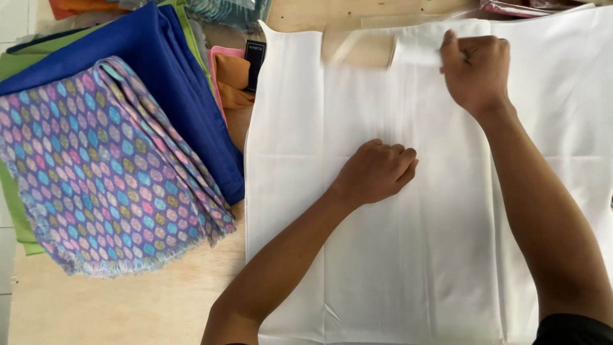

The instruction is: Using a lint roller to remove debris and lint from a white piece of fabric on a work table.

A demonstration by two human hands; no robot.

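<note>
White fabric (421, 255) lies flat on the wooden table (128, 306), right of the patterned purple cloth (102, 172). Your left hand (377, 171) presses it, curled into a fist; your right hand (476, 70) pinches its top edge.

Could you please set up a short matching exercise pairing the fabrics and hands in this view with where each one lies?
Things:
1. white fabric
2. patterned purple fabric
3. left hand
4. right hand

Places:
A. on top of the blue fabric
B. at the white fabric's top edge, gripping it
C. spread across the wooden table
D. fist pressed on the middle of the white fabric

Pairs: 1-C, 2-A, 3-D, 4-B
</note>
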